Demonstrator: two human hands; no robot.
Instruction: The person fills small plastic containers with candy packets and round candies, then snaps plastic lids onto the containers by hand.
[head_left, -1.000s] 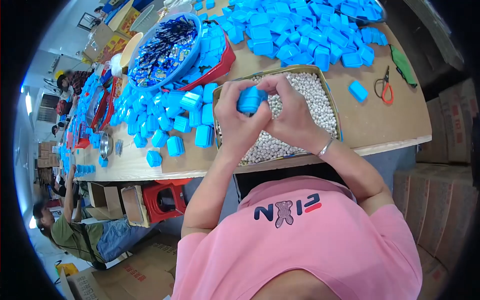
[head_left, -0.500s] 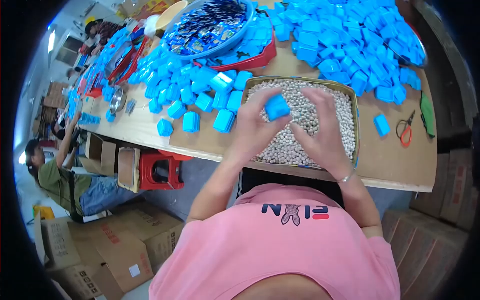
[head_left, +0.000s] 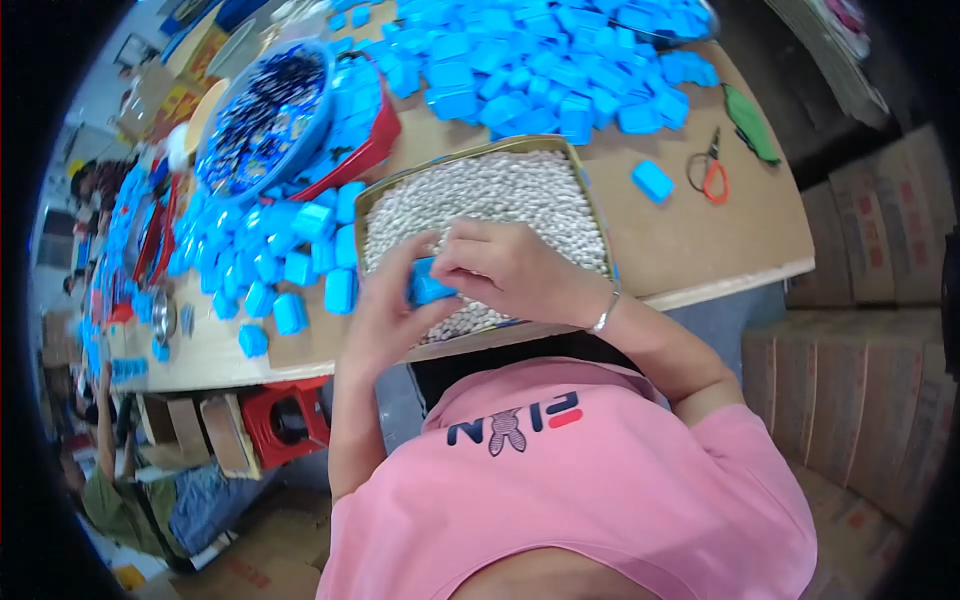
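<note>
A tin (head_left: pixel 470 151) full of small round pieces (head_left: pixel 500 200) sits at the front of the table (head_left: pixel 690 250). The left hand (head_left: pixel 385 305) and right hand (head_left: pixel 515 268) are over it, with a small box (head_left: pixel 428 285) between them. Behind the tin is a big box pile (head_left: pixel 540 75). More boxes (head_left: pixel 300 250) lie left. Behind those, a basin (head_left: pixel 320 118) holds packets (head_left: pixel 260 115), with a basket (head_left: pixel 380 132) on its right. Right of the tin lies one lone box (head_left: pixel 653 182), then scissors (head_left: pixel 714 180).

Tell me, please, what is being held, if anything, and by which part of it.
The left hand holds a blue box by its sides, between thumb and fingers; whether the right hand grips it cannot be told.
</note>
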